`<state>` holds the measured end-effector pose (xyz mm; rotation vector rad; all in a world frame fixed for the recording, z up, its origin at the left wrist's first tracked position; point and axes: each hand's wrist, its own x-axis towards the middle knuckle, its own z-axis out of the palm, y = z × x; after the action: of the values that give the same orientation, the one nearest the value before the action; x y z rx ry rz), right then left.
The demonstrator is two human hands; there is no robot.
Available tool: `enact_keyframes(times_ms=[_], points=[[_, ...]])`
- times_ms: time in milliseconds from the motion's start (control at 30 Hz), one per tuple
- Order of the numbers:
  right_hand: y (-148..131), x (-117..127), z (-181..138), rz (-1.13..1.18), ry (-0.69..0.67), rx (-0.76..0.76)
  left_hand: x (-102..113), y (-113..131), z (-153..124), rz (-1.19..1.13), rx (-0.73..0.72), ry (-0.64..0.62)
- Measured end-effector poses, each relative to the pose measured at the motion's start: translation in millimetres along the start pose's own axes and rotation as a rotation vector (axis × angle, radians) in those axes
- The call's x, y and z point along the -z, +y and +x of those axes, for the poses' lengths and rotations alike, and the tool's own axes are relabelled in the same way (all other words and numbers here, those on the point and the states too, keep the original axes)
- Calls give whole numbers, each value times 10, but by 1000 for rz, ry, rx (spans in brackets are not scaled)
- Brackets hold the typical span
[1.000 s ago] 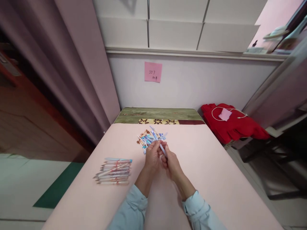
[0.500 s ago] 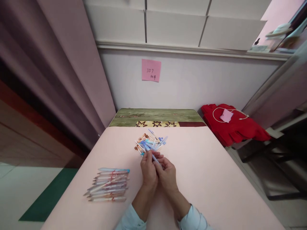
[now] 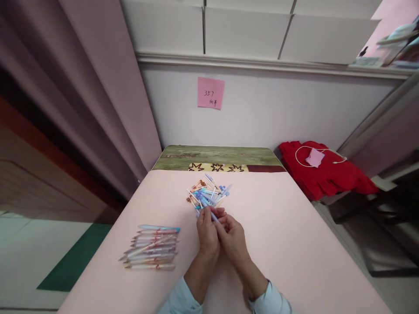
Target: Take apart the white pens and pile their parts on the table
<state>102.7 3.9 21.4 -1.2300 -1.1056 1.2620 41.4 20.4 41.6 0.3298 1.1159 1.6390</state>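
Observation:
Close together over the near side of a loose heap of pen parts (image 3: 209,192), my left hand (image 3: 207,229) and my right hand (image 3: 233,235) both grip one pale blue pen barrel (image 3: 214,217). Its lower end points towards my right thumb, and part of it is hidden by my fingers. The heap mixes blue, brown and white pieces, thin white tubes among them. To the left of my hands lies a row of pens (image 3: 152,247), stacked roughly parallel, with a light blue one (image 3: 159,228) at the far side.
A pale pink sheet (image 3: 278,244) covers most of the table, leaving a green patterned strip (image 3: 222,153) at the back. The wall carries a pink note (image 3: 211,93). Right of the table lies red cloth (image 3: 327,174) with a white cable (image 3: 338,156) on it.
The view has shifted slightly, so everything appears a little further right. Both hands keep their hold on the pen barrel, which shows less between the fingers now.

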Motion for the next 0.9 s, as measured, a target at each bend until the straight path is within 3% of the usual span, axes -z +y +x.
enact_keyframes(times_ms=[133, 267, 367, 567, 733, 900], points=[[-32, 7, -17, 27, -18, -7, 1, 1, 2, -45, 62, -32], [-35, 48, 1, 290, -185, -235, 14, -41, 19, -20, 60, -88], [1, 62, 19, 380, -184, -351, 22, -59, 26, 5, 77, -108], [101, 38, 3, 213, -65, -86, 29, -15, 50, -24, -6, -47], [109, 44, 10, 201, -59, -93, 20, 19, 65, -71, 46, -75], [59, 120, 21, 9, -12, -9, 56, 63, 155, -111, 32, -116]])
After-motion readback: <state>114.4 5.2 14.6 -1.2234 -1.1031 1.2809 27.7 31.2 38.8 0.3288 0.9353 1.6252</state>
